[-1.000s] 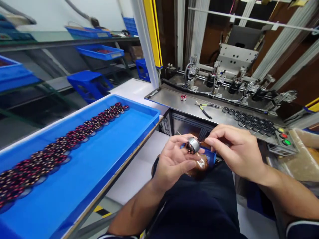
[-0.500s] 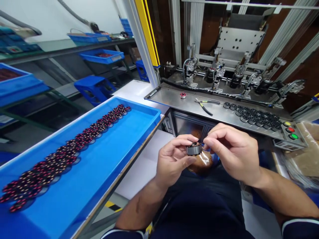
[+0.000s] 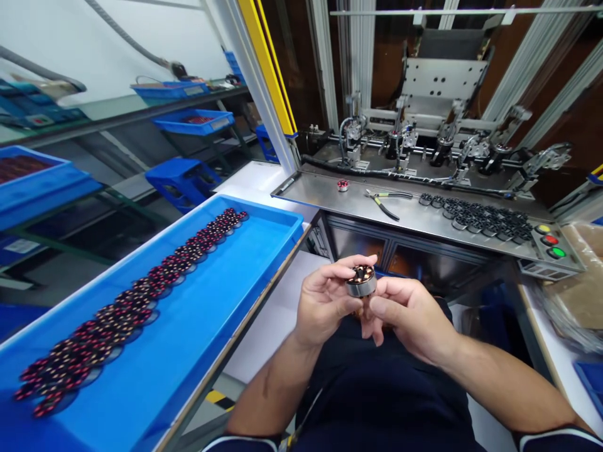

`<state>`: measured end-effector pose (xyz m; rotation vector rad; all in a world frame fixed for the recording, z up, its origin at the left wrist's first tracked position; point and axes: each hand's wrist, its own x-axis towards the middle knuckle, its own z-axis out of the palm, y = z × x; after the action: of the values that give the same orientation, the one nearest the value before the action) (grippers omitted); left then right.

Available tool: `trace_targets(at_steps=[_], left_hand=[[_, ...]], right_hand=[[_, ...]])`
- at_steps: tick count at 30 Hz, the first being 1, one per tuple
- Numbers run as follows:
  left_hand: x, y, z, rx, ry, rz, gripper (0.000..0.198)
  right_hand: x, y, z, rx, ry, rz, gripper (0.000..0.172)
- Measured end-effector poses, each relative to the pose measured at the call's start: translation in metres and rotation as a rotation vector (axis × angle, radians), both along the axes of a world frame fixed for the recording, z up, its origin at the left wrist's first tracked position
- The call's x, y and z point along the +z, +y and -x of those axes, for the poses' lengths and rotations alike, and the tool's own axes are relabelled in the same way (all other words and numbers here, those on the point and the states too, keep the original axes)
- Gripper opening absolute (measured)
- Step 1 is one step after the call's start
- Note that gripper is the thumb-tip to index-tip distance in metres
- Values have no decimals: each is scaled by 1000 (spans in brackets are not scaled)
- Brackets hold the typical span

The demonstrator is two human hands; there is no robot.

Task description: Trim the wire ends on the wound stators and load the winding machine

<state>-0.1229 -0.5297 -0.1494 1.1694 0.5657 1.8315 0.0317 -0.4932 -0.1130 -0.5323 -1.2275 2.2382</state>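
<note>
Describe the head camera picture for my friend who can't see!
A person's left hand grips a round metal-rimmed part, right hand against it. At left, a blue tray holds dark round parts; ahead, pliers lie on a metal worktop.

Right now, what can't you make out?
Head view: underside of the silver ring-shaped metal part with copper-coloured windings; hidden by its own wall and the left hand.
Head view: near end of the long blue plastic tray; cut off by the frame edges.
Head view: exact count of black metal rings; overlapping, too small.

white wall [image 3: 181, 28] | dark-edged bench [image 3: 113, 120] | blue stool [image 3: 181, 177] | black-yellow floor tape [image 3: 220, 400]
</note>
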Motion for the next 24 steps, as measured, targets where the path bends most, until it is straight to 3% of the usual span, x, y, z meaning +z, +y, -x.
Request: trace_targets(at_steps=[4, 8, 11, 13, 15, 18, 21, 24], left_hand=[[-3, 2, 3, 5, 61, -26, 29], [-3, 2, 2, -11, 86, -15, 26], [-4, 3, 0, -45, 103, -33, 23], [-5, 5, 3, -43, 131, -56, 32], [-6, 5, 10, 16, 171, -46, 61], [-4, 0, 23, 250, 262, 15, 101], [2, -14, 23, 391, 486, 32, 83], [11, -24, 9, 409, 672, 41, 63]], right_hand=[[-1, 3, -1, 92, 117, 62, 45], [-8, 4, 3, 114, 170, 61, 39], [-13, 4, 5, 105, 187, 20, 39], [-15, 5, 4, 65, 185, -67, 40], [-16, 7, 0, -95, 147, -302, 36], [-16, 12, -8, -511, 36, -959, 34], [-17, 17, -14, -739, -60, -1471, 42], [-19, 20, -16, -736, -120, -1643, 45]])
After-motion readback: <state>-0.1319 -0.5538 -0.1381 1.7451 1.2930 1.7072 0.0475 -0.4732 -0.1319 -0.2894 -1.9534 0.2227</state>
